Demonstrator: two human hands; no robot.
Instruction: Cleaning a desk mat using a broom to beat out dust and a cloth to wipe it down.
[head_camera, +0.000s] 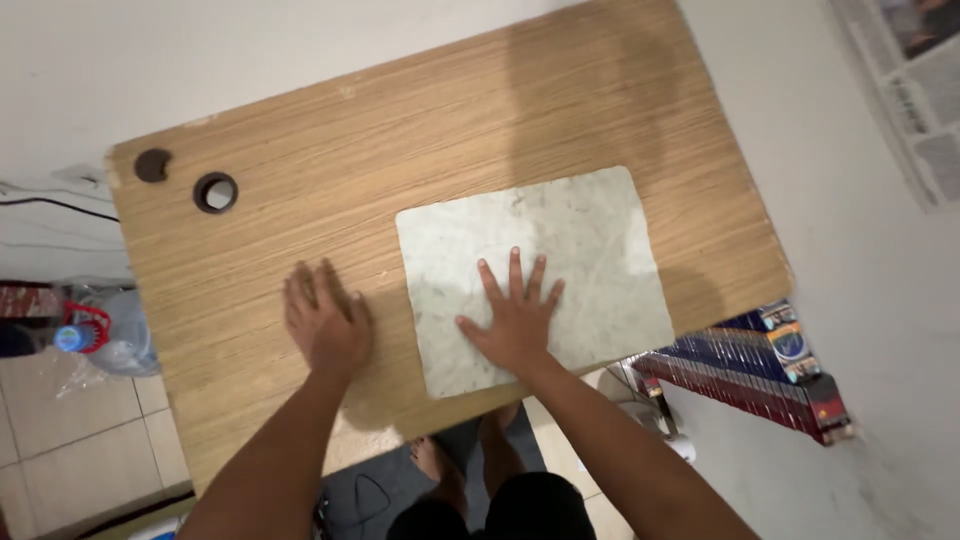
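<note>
Your right hand lies flat, fingers spread, on the marble slab mid-table, left hand flat beside it gripping nothing: positioning step; next needs edge grip.

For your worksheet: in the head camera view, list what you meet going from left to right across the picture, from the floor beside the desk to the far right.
Plastic bottle on the floor → round hole in the wooden desk → left hand → right hand flat on the pale mat → row of books → newspaper.
</note>
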